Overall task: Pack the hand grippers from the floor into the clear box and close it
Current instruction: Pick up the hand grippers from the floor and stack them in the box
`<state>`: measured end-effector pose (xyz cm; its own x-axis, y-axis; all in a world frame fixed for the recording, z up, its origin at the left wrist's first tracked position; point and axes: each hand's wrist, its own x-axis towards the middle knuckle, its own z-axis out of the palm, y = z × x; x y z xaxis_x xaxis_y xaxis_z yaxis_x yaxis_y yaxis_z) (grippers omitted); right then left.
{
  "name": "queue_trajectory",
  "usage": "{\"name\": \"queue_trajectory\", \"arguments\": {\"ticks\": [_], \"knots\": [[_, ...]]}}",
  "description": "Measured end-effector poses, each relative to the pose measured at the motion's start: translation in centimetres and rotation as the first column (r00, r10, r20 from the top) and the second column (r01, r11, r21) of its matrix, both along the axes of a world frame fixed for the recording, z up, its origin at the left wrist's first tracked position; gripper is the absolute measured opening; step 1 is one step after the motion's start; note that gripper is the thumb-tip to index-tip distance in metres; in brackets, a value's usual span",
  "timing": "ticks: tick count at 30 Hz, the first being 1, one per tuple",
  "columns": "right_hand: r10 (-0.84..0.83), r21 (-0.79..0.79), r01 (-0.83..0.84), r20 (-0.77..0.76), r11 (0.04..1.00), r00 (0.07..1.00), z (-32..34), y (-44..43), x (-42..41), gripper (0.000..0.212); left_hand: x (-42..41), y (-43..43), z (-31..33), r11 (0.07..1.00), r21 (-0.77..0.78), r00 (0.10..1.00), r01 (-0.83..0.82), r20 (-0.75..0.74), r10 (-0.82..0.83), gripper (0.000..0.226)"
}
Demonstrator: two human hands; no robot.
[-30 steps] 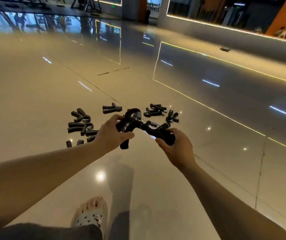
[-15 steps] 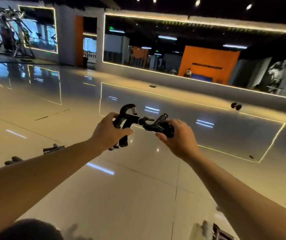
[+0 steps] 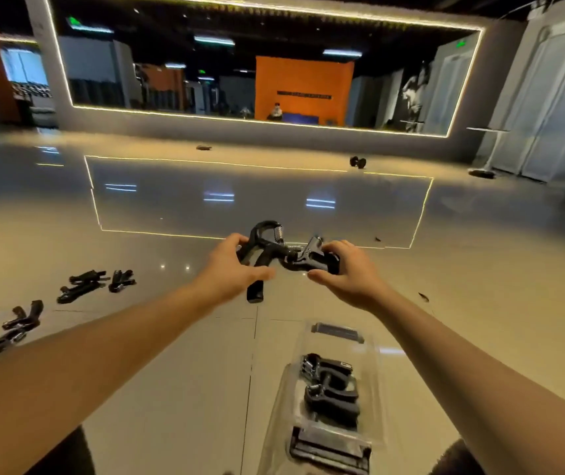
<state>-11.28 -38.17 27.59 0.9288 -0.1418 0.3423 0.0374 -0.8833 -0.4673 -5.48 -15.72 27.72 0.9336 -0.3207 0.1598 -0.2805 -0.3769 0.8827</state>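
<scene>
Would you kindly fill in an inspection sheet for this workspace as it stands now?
Surface: glossy tiled floor, with lamp reflections.
Job's things: clear box on the floor below the right forearm, packed grippers inside; loose grippers lying on the floor at left.
Clutter: dumbbell and a small dark object far off by the wall.
Grips: left hand grips one black gripper; right hand grips a second gripper; both are held above the floor, touching.
Cables: nothing seen.
Surroundings: lit wall mirror, orange wall in it, pale doors at right.
</scene>
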Motion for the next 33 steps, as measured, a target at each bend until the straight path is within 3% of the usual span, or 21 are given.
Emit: {"name": "queue_trajectory", "arguments": {"ticks": [6, 12, 19, 33], "knots": [[-0.060, 0.178, 0.086, -0.147, 0.980, 0.987, -6.8, -5.8, -2.0, 0.050, -0.7, -7.0, -6.2, 0.998, 0.061, 0.994, 0.034, -0.103, -0.027, 0.063], [-0.058, 0.175, 0.117, -0.312, 0.978, 0.948, -14.3, -7.7, 0.1, 0.065, 3.0, -10.0, -13.3, 0.993, 0.119, 0.983, -0.017, -0.181, 0.039, 0.076], [-0.019, 0.227, 0.153, -0.501, 0.962, 0.865, -22.8, -8.0, 0.9, 0.068, 7.2, -12.0, -19.3, 0.959, 0.264, 0.974, 0.105, -0.222, -0.046, 0.065], [0.116, 0.247, 0.111, -0.745, 0.963, 0.657, -35.3, -9.0, 1.7, 0.064, 9.6, -16.1, -28.0, 0.982, 0.170, 0.949, 0.086, -0.313, -0.029, 0.069]]}}
